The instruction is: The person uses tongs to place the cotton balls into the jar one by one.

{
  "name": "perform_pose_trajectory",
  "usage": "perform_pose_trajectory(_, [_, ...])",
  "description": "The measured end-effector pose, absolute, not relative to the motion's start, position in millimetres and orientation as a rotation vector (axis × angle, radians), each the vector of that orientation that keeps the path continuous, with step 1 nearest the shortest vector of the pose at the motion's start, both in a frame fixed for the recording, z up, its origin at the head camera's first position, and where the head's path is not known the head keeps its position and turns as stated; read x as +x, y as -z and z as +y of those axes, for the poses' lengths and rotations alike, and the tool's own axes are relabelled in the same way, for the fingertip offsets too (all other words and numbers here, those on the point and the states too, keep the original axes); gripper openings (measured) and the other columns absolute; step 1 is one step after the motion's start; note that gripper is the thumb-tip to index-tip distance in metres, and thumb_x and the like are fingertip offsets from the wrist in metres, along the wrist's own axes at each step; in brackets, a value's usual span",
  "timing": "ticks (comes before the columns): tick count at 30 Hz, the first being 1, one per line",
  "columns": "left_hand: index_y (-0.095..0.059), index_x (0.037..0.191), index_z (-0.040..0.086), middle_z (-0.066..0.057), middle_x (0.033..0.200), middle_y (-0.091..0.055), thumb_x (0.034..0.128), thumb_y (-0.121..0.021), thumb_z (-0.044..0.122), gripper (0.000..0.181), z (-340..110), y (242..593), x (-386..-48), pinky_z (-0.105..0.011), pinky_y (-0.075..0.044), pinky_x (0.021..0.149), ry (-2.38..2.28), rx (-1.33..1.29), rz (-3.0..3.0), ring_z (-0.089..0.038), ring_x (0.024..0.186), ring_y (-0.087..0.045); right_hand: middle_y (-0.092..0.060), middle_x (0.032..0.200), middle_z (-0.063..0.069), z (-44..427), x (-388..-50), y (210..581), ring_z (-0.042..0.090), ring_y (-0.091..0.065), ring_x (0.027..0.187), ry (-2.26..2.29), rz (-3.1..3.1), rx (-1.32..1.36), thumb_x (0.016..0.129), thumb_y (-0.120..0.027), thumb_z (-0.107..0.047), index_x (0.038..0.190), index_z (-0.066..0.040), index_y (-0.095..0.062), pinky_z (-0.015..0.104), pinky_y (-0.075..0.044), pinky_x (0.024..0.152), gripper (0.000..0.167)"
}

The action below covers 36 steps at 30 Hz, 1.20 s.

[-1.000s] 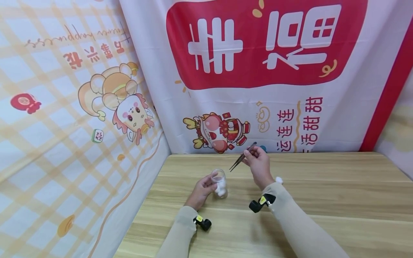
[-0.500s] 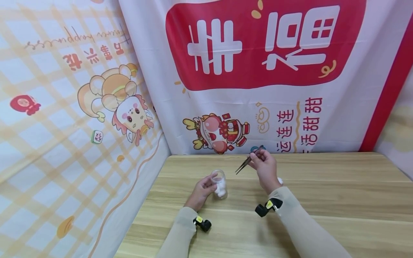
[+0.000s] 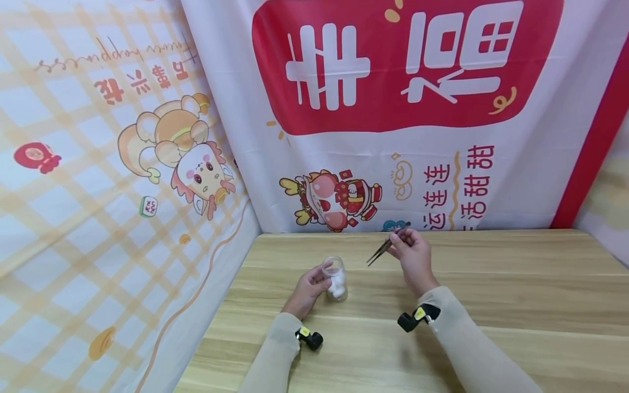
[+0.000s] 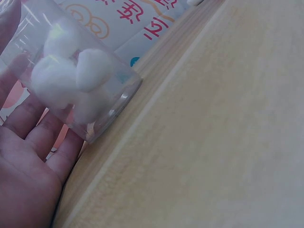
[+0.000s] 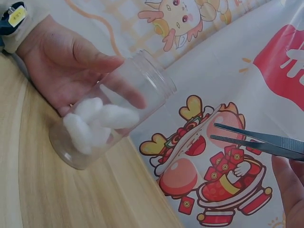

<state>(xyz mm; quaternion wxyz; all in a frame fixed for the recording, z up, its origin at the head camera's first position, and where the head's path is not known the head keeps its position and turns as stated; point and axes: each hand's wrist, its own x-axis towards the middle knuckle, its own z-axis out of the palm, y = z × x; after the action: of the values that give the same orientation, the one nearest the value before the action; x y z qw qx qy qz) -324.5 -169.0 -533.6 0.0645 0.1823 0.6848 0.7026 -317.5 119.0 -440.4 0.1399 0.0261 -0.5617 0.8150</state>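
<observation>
A clear open-topped jar (image 3: 335,279) stands on the table, with several white cotton balls (image 5: 97,118) in its lower part. My left hand (image 3: 307,292) grips the jar from the left, thumb and fingers around its upper wall. To the right, my right hand (image 3: 414,259) pinches metal tweezers (image 3: 383,250) above the table. Their tips point down-left toward the jar and stand apart from it. In the right wrist view the tweezers' two arms (image 5: 237,133) are spread, with nothing between the tips. Only part of the right hand shows there.
The wooden table (image 3: 516,284) meets a printed cloth (image 3: 393,147) at the back and a checked cloth (image 3: 98,191) on the left. A small white piece (image 4: 194,2) lies at the top edge of the left wrist view.
My right hand has moved right with the tweezers, away from the jar. The loose cotton ball seen earlier beside the right wrist is now hidden. My left hand and the jar stay put.
</observation>
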Motion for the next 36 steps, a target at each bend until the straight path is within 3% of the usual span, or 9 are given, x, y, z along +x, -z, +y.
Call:
perform_pose_trajectory(9, [-0.049, 0.143, 0.010, -0.011, 0.139, -0.054, 0.0924, -0.067, 0.012, 0.053, -170, 533, -325, -0.032, -0.042, 0.102, -2.112, 0.551, 2.077, -0.023, 0.125, -0.052, -0.057, 0.100, 0.012, 124, -316, 442, 0.021, -0.062, 0.093, -2.349, -1.616, 0.045, 0.094, -0.064, -0.007, 0.111, 0.008, -0.053, 0.037, -0.056, 0.082, 0.025])
perform_pose_trajectory(17, [-0.049, 0.142, 0.010, -0.011, 0.139, -0.053, 0.0917, -0.068, 0.013, 0.054, -169, 531, -323, -0.032, -0.042, 0.102, -2.111, 0.550, 2.078, -0.024, 0.125, -0.052, -0.055, 0.106, 0.014, 132, -311, 447, 0.028, -0.060, 0.101, -2.320, -1.664, 0.084, 0.095, -0.063, -0.012, 0.109, -0.002, -0.056, 0.036, -0.055, 0.083, 0.019])
perform_pose_trajectory(36, [-0.048, 0.143, 0.008, -0.012, 0.139, -0.053, 0.0924, -0.067, 0.012, 0.054, -168, 529, -323, -0.031, -0.041, 0.103, -2.108, 0.551, 2.076, -0.023, 0.125, -0.052, -0.056, 0.106, 0.019, 152, -304, 456, 0.019, -0.064, 0.096, -2.300, -1.693, 0.117, 0.094, -0.064, -0.015, 0.115, -0.001, -0.056, 0.035, -0.055, 0.082, 0.026])
